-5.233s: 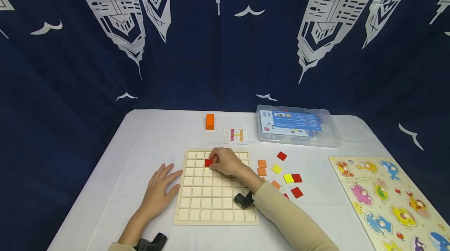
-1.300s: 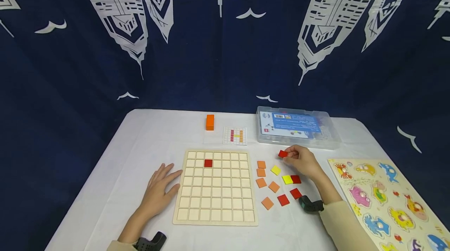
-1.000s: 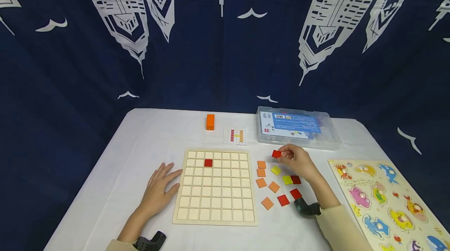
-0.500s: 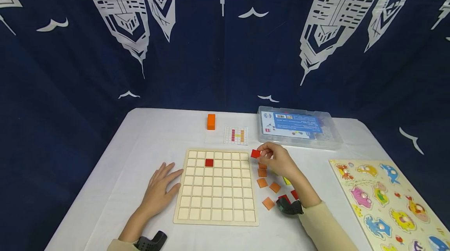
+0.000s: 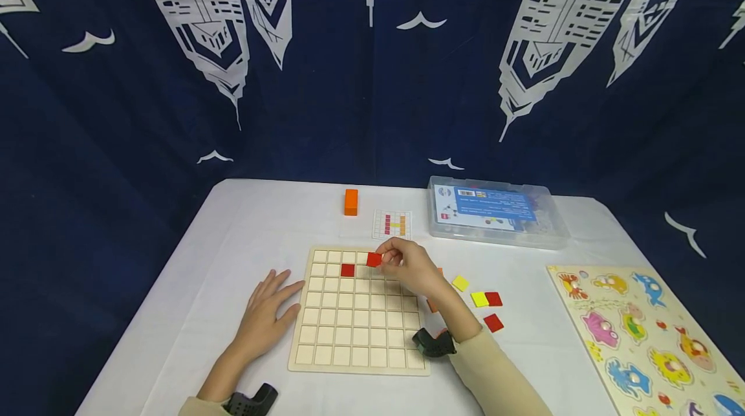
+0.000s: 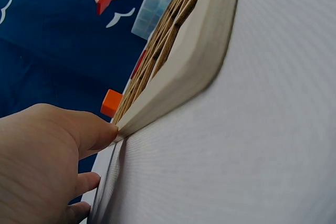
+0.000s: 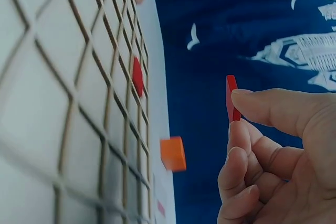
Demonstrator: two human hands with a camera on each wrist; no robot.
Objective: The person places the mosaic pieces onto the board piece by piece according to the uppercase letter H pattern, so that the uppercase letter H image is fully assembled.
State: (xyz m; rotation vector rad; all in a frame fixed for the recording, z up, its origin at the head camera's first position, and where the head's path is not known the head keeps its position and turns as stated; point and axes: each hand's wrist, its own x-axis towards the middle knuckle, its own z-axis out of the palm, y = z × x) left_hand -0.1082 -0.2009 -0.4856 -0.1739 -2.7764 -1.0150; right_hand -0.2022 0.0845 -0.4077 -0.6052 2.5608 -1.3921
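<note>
Between thumb and fingertips my right hand [image 5: 410,266] pinches a red square tile [image 5: 374,259], raised over the upper part of the wooden grid board [image 5: 334,319]. The right wrist view shows that tile [image 7: 231,98] edge-on, apart from the board. Another red tile [image 5: 347,270] lies in a cell in the second row of the board. My left hand [image 5: 264,316] lies with fingers spread at the board's left edge; in the left wrist view its thumb [image 6: 100,132] touches the board's side.
Yellow tiles [image 5: 460,283], red tiles [image 5: 493,323] and partly hidden orange tiles lie right of the board. Behind it are an orange block [image 5: 351,202], a pattern card [image 5: 392,224] and a clear plastic box [image 5: 495,212]. An animal puzzle board [image 5: 640,332] lies far right.
My right hand let go of one red tile in the grid, took another from the right side, and carried it left over the board. The left hand has stayed put.
</note>
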